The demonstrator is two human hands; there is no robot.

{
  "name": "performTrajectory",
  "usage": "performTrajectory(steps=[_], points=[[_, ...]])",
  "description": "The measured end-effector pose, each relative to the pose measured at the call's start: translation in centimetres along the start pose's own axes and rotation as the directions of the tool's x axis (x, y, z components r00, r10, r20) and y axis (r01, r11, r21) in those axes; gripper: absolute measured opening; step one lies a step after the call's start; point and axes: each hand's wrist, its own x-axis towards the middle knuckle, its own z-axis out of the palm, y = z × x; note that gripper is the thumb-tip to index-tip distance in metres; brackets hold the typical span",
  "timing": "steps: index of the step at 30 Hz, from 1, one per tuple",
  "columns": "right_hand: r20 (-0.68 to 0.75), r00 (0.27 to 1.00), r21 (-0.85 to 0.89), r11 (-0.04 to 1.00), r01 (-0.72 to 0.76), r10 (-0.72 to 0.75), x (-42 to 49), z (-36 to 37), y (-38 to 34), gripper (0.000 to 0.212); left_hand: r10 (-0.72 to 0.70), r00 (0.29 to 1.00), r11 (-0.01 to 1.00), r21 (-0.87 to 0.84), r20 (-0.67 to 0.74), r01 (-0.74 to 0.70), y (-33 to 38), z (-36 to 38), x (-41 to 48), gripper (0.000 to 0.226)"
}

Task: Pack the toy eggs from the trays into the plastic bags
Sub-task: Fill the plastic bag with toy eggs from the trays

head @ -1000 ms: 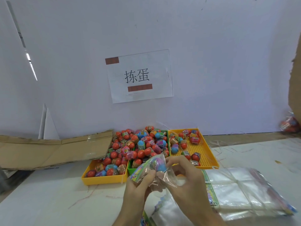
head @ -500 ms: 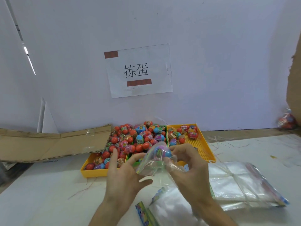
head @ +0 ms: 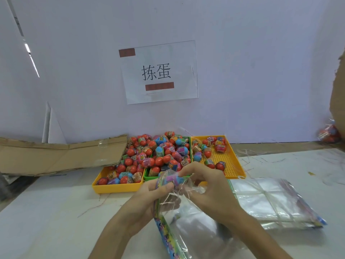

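A pink and blue toy egg (head: 174,179) sits inside a clear plastic bag (head: 171,198) held above the table. My left hand (head: 149,199) pinches the bag's left side with thumb and fingers. My right hand (head: 209,187) grips the crumpled plastic on the right, fingers curled over it. Behind them stand three trays: a yellow tray (head: 115,188) at left, a green tray (head: 147,177) heaped with red, blue and pink eggs (head: 160,152), and a yellow perforated tray (head: 231,163) with several eggs.
A stack of flat clear bags (head: 270,200) lies at the right on the white table. Another loose bag with a printed strip (head: 168,238) lies below my hands. Flattened cardboard (head: 56,156) leans at the left. A bagged bundle of eggs (head: 329,134) sits far right by the wall.
My hands have turned the bag, and the plastic is bunched tighter round the egg. The bag's printed strip now hangs down below my left hand.
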Motion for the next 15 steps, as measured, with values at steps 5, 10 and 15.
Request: performTrajectory(steps=[5,10,15], points=[[0.097,0.995,-0.073,0.997,0.036,-0.029,0.1,-0.3,0.4,0.038,0.062,0.99,0.994,-0.078,-0.126,-0.073,-0.1,-0.2,0.5,0.034],[-0.194,0.98,-0.1,0.995,0.025,-0.044,0.9,-0.9,-0.5,0.029,0.122,0.924,0.886,-0.381,-0.362,-0.266,-0.1,-1.4,1.4,0.036],[-0.004,0.969,-0.378,0.896,-0.232,0.249,5.0,-0.6,0.8,0.013,0.136,0.865,0.796,-0.468,-0.482,-0.385,-0.2,-1.7,1.6,0.04]])
